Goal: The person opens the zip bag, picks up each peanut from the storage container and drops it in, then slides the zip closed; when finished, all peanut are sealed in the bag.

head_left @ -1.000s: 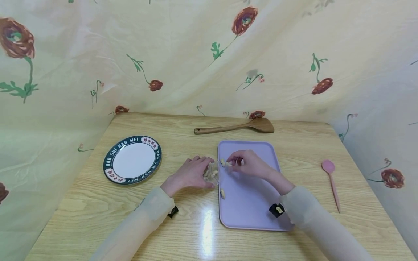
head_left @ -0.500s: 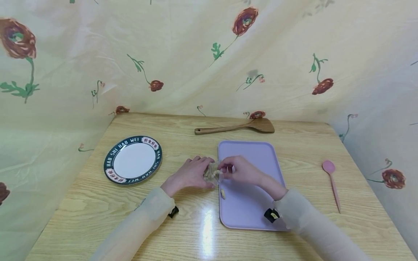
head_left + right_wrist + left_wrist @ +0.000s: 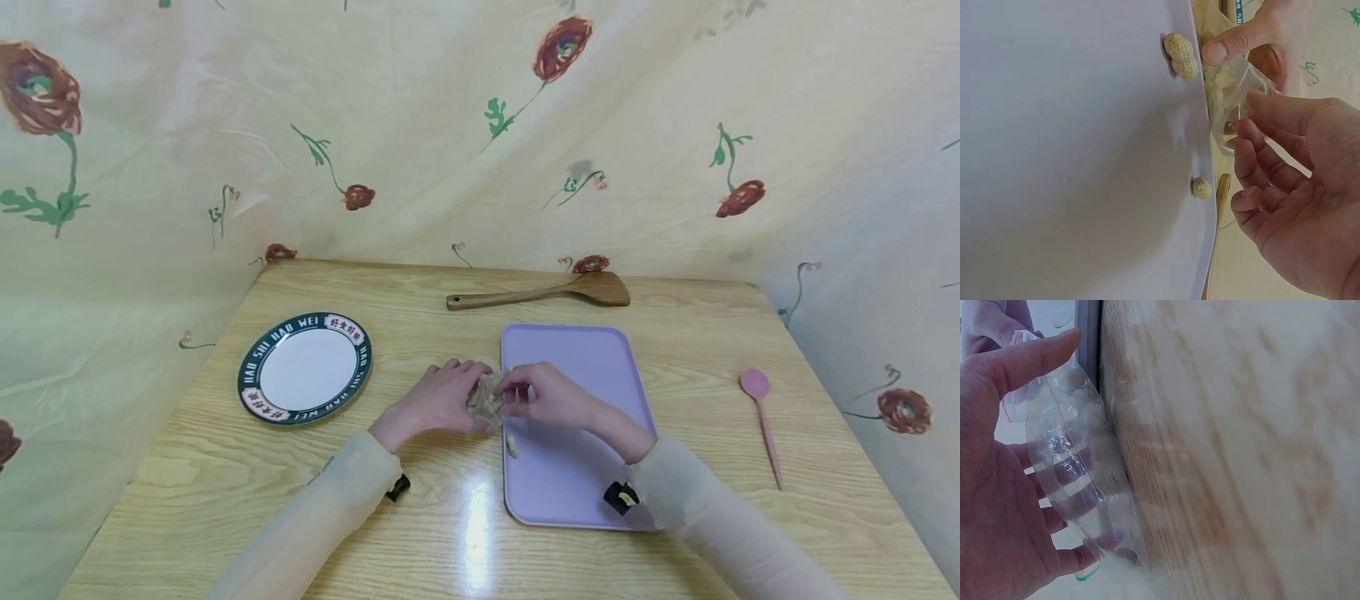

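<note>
Two pale sleeves [image 3: 333, 500] come in from the near side, over the wood-grain table [image 3: 405, 550]. Next there is the lilac rectangular tray [image 3: 570, 479]; one peanut in its shell [image 3: 512, 447] lies just inside its left rim, and a second peanut [image 3: 1202, 188] lies farther along this same rim.

At this rim, between the hands, is the clear plastic zip bag [image 3: 483, 402], with more peanuts inside. It is held with the mouth toward the tray, I think so that the fingers can reach it without lifting.

The left hand [image 3: 441, 402] holds the bag, thumb on one face and spread fingers behind the other. The right hand [image 3: 553, 396] has its fingers bent, thumb and forefinger tips close together at the bag's mouth; whether they pinch a peanut or only the plastic, I cannot tell.

Farther, the pink spoon [image 3: 754, 383] lies well to the right and the dark-rimmed plate [image 3: 307, 367] to the left, perhaps to leave room for the hands. The wooden spatula [image 3: 600, 289] lies beyond the tray, before the floral cloth [image 3: 450, 125]
</note>
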{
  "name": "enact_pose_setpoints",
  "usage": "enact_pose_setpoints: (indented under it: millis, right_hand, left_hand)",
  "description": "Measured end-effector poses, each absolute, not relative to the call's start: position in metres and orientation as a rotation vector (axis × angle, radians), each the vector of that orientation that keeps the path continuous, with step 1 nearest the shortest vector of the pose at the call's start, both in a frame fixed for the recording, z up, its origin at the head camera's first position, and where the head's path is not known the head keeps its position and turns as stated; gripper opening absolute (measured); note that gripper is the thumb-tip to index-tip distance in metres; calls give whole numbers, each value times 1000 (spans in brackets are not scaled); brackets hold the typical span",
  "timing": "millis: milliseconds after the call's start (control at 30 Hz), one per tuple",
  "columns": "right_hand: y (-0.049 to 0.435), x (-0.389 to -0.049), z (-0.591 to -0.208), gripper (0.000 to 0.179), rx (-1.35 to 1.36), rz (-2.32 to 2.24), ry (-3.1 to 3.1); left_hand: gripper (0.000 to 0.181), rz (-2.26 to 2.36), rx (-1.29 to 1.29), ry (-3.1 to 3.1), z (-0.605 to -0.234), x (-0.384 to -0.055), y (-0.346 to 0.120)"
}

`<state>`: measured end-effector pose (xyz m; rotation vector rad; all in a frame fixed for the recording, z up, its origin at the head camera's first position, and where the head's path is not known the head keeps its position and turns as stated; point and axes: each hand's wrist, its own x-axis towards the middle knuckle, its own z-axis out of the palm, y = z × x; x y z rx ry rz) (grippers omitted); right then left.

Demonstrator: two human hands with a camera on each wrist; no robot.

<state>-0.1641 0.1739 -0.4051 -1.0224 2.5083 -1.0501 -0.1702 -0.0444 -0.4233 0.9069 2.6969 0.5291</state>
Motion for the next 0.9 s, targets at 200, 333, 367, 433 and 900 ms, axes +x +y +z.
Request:
enact_pose_setpoints:
  millis: [200,333,367,433,900]
  right_hand:
    - [173,-163,-403,16,-1014,-1054,2518]
    - [173,-162,-401,16,-1003,-1062,2514]
    - [172,-162,-401,16,-999,-1064,2512]
    - [172,-161,-400,16,-989,-1063,2512]
    - [177,-164,-402,17,-1008,-1079,2528]
  left_hand:
    - [85,538,908,2698,-424,-170,-45]
    - [85,536,908,2699,-426,-171,-45]
    - [85,534,908,2700,-426,-171,-45]
    - [85,531,909,2701,-426,-171,-44]
    - [85,528,903,2700,-426,-172,-44]
